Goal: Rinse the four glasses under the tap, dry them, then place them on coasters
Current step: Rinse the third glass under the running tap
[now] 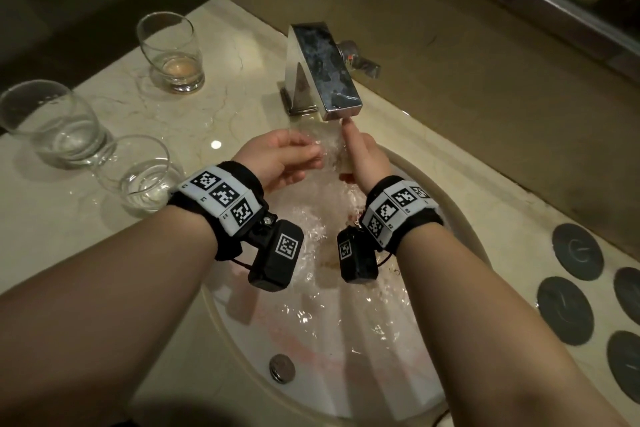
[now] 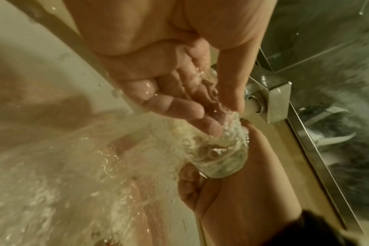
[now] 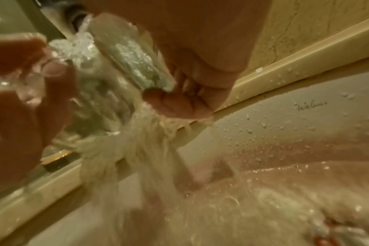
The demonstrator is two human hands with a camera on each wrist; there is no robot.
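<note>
A clear glass (image 1: 334, 152) lies tilted in the running stream under the chrome tap (image 1: 325, 69). My right hand (image 1: 363, 156) grips its base end, index finger raised toward the spout. My left hand (image 1: 294, 156) pinches its rim, fingers inside and thumb outside. In the left wrist view my left hand (image 2: 179, 99) reaches into the glass (image 2: 219, 159), with water spilling over it. In the right wrist view my right hand (image 3: 190, 83) is wrapped round the glass (image 3: 133, 63). Three more glasses stand on the counter at left: one (image 1: 169, 52) with brownish liquid, two (image 1: 52, 121) (image 1: 145, 173) with water.
Several dark round coasters (image 1: 577, 250) lie on the marble counter at right. The white sink (image 1: 450, 204) holds splashing water, with a drain plug (image 1: 282, 368) near its front. A wall and mirror edge rise just behind the tap.
</note>
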